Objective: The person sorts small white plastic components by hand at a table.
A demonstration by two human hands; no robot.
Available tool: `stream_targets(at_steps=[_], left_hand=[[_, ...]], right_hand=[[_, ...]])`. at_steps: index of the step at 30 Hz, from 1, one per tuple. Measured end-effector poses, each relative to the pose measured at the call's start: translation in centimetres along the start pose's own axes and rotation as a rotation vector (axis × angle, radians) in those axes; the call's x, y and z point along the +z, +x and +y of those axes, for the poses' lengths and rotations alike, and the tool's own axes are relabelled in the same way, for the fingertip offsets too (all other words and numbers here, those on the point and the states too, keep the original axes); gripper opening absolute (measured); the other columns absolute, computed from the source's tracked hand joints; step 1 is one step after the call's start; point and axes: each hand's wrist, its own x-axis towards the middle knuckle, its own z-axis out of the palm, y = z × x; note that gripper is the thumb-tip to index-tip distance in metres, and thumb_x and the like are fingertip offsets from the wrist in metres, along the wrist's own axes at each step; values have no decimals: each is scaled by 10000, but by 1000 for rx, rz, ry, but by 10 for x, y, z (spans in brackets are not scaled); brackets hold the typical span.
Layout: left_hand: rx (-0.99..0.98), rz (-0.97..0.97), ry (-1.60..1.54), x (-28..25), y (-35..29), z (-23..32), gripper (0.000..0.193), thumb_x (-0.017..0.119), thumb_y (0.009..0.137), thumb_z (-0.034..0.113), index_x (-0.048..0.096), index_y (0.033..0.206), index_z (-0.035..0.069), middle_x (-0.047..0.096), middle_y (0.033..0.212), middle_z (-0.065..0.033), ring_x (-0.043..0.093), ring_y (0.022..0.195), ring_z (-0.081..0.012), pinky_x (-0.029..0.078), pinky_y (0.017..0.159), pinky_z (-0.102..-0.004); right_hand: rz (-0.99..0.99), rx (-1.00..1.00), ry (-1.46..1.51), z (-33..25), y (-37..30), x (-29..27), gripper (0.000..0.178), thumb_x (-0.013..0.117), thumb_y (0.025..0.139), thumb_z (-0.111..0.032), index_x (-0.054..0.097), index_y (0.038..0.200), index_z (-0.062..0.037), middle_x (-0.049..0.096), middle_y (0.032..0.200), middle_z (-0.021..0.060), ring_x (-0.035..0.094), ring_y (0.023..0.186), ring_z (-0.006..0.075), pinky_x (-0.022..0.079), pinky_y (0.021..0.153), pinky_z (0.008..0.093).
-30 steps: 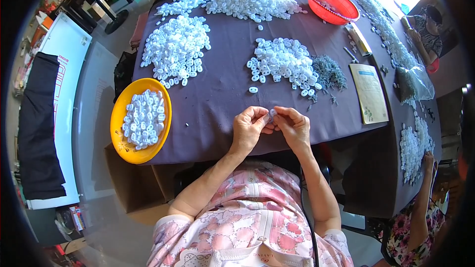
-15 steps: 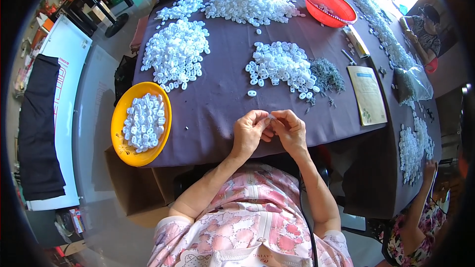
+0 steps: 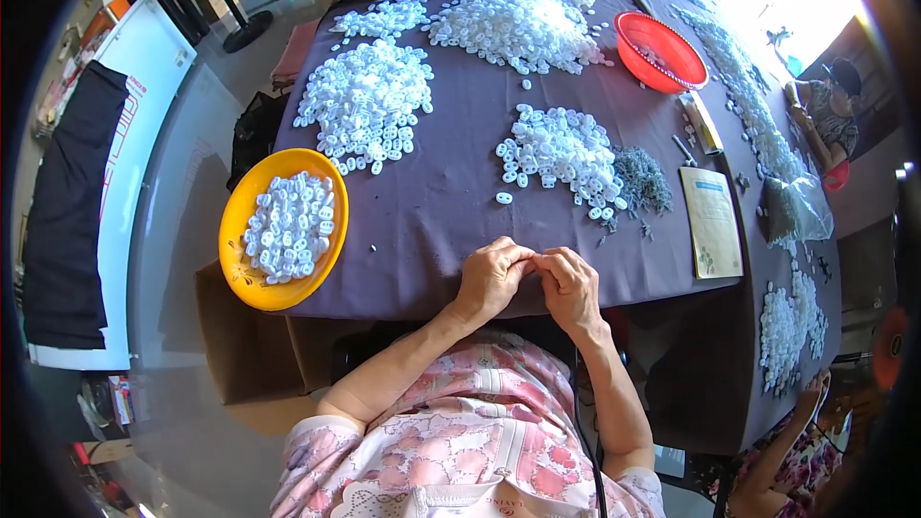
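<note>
My left hand (image 3: 489, 278) and my right hand (image 3: 570, 290) meet over the near edge of the cloth-covered table, thumbs and fingertips pinched together. Whatever lies between them is covered by the fingers. Beyond the hands is a pile of small white oval plastic pieces with two holes (image 3: 556, 152). Touching its right side is a heap of tiny grey pieces (image 3: 641, 180), some scattered toward me. To the left, a yellow plate (image 3: 233, 259) holds many similar white pieces (image 3: 291, 227) and overhangs the table edge.
More white pieces form a left pile (image 3: 363, 101) and a large far pile (image 3: 518, 14). A red basket (image 3: 633, 48) stands far right, with a tan booklet (image 3: 712, 221) nearer. Two other people sit along the right side. A cardboard box (image 3: 245, 336) is under the plate.
The view has shifted slightly, so the table things sit a little differently. My hands stay together at the fingertips; a whitish bit that showed between them is now hidden.
</note>
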Motion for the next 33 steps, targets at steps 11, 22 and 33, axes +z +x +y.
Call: stream_targets(at_steps=[11,22,33], left_hand=[[6,-4,-68,1,-2,-4,77,661,779,42,683,853,40,629,787,-106,634,710,-275,496,623,-344],[41,-39,-18,-1,1,-4,88,615,819,20,661,889,-6,631,794,-123,647,722,-246,501,632,-317],[41,-15,-8,-1,-1,-3,55,621,819,63,642,860,34,612,802,-111,619,722,-305,491,627,-375]], right_hand=[[172,32,115,0,-2,8,150,653,726,55,654,840,-42,627,810,78,596,728,253,481,635,324],[145,116,170,2,-1,5,134,687,745,19,672,869,-31,651,807,79,626,731,239,493,634,310],[75,98,202,-1,0,-2,201,660,731,37,670,920,-30,649,857,83,614,765,246,493,673,319]])
